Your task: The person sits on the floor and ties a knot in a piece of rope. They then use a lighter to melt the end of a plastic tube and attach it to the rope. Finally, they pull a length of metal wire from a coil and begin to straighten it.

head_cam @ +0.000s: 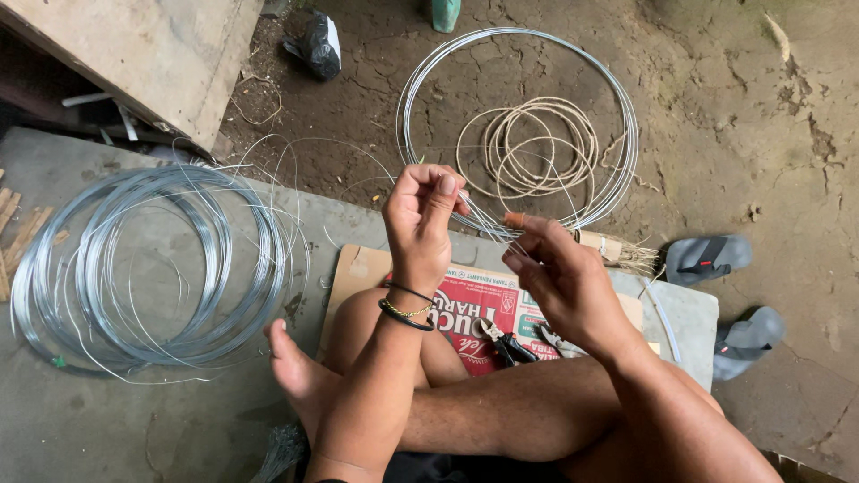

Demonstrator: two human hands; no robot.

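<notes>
My left hand (423, 217) is raised in front of me with its fingers pinched on a thin steel wire that runs toward the wire ring (617, 107) on the dirt. My right hand (555, 268) is beside it, fingers curled, thumb and forefinger touching the same thin wire near its end. Black and gold bracelets sit on my left wrist. Black-handled pliers (506, 344) lie on a red printed cardboard sheet (470, 309) under my crossed legs.
A large coil of grey steel wire (148, 268) lies on the concrete slab (89, 420) at left. A tan rope coil (537, 148) rests inside the wire ring. Two grey sandals (711, 255) are at right, a black bag (319, 45) at the top.
</notes>
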